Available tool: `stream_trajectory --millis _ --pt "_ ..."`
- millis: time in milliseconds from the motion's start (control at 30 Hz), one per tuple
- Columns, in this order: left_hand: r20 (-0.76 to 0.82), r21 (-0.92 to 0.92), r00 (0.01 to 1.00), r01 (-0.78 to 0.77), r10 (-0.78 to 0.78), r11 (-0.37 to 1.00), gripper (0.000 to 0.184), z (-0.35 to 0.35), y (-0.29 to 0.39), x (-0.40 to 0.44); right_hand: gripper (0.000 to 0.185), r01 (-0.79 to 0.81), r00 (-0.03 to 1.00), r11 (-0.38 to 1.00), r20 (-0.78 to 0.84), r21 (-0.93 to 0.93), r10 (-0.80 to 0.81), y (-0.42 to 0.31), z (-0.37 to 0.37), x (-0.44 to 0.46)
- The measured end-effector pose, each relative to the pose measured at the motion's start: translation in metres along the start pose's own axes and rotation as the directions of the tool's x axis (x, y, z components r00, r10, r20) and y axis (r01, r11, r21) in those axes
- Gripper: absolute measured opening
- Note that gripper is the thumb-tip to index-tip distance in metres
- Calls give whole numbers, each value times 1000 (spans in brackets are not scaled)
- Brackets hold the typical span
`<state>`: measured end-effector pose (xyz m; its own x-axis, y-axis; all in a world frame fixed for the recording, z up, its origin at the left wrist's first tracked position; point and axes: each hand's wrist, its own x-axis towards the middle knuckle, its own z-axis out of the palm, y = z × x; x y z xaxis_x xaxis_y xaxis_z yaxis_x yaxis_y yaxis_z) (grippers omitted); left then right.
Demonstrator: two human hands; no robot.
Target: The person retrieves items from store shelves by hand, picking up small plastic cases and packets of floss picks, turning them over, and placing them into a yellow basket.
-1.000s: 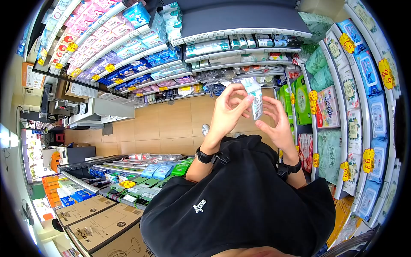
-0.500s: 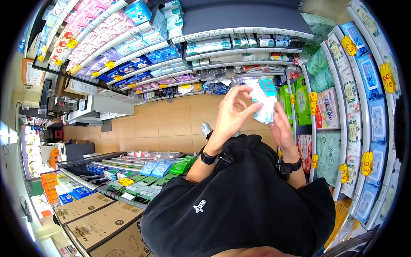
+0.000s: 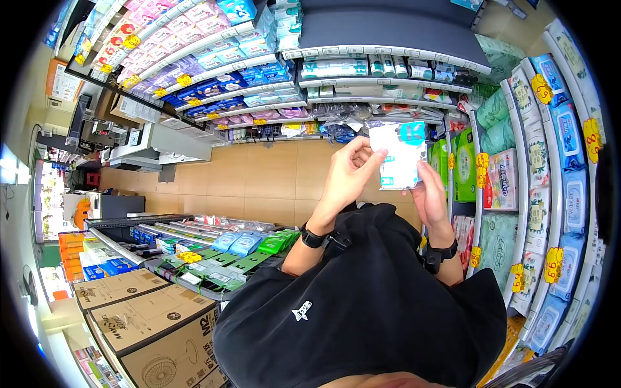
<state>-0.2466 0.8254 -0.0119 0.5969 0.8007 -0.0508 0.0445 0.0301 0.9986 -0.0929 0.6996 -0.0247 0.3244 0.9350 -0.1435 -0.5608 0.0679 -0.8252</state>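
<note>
Beyond our left hand [image 3: 346, 173] we face a grey shelf [image 3: 388, 26]; right of our right hand [image 3: 432, 197] stand green packs [image 3: 464, 165]. Between both we hold a white-and-teal packet [image 3: 397, 155]: the left, partly curled, pinches its left edge; the right, loosely cupped, grips its lower right side.

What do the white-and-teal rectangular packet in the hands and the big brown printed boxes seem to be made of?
The white-and-teal rectangular packet looks like thin, smooth plastic film, given its bright surface and slightly uneven edges, though coated paper is possible. The brown printed boxes are most likely matt cardboard: flat tan faces with dark printing.
</note>
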Motion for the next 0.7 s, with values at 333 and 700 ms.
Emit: stream_trajectory --millis 333,700 --pt "14 -106 1000 -13 15 994 22 -6 9 -12 27 35 999 986 11 -161 -34 -6 10 -12" --pt "48 -88 998 -26 30 996 22 0 21 -49 31 35 999 988 20 -150 -32 -3 12 -45"
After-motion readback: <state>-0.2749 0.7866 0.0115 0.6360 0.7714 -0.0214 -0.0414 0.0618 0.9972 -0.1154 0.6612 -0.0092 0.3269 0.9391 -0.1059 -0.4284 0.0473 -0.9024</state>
